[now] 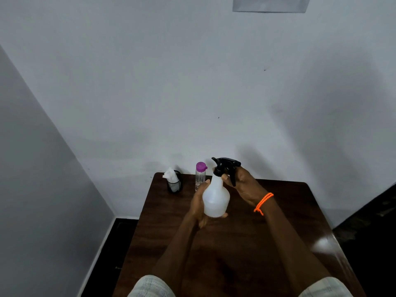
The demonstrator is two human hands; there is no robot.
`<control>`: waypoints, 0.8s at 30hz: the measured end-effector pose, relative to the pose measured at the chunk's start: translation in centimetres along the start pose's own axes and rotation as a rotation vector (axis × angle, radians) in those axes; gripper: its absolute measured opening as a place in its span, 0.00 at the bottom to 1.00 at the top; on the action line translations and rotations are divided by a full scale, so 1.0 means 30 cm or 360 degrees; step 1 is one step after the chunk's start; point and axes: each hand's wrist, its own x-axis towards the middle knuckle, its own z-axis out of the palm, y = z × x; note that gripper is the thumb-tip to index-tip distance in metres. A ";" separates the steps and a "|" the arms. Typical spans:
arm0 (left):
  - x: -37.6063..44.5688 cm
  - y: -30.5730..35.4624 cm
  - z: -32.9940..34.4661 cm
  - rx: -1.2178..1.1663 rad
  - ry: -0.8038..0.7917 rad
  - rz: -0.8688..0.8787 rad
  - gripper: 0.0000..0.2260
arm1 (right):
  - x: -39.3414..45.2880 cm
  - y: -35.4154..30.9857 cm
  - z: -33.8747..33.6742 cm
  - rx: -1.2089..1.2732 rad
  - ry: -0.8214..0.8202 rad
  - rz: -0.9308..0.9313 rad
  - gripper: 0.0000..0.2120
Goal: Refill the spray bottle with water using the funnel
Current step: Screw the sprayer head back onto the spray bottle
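The person holds the spray bottle (216, 198) up above the dark, glossy wood-grain desk (285, 213), near its far half. The bottle is milky translucent plastic, narrow at the neck and swelling to a rounded base, topped with a black trigger head (225, 167). The left hand (199, 202) wraps its grip around the bottle's fat lower body from the left side, fingers curled beneath the base. The right hand (243, 185) grasps the black trigger head at the neck, thumb on the collar; an orange braided band (263, 203) circles that wrist. Behind, by the pale wall, stands a clear slim water bottle (200, 175) with a purple cap, and left of it a black mesh cup (174, 184) stuffed with white tissue.
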 end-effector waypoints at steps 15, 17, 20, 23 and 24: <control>0.039 -0.003 -0.040 -0.0135 0.0069 0.0041 0.29 | 0.013 0.049 -0.007 0.0514 0.1012 0.0184 0.09; 0.054 -0.005 -0.044 -0.0205 0.0114 0.0035 0.28 | 0.003 0.037 0.026 0.0304 0.1510 0.0055 0.07; 0.047 -0.008 -0.025 -0.0220 0.0216 0.0079 0.22 | -0.040 -0.006 0.135 -0.0085 0.1356 -0.0231 0.12; 0.062 -0.023 -0.025 -0.0062 0.0270 0.0251 0.24 | -0.047 -0.010 0.247 -0.0403 0.1179 -0.0275 0.09; 0.070 -0.024 -0.030 0.0052 0.0303 0.0304 0.25 | -0.036 -0.003 0.268 -0.0427 0.1249 -0.0260 0.11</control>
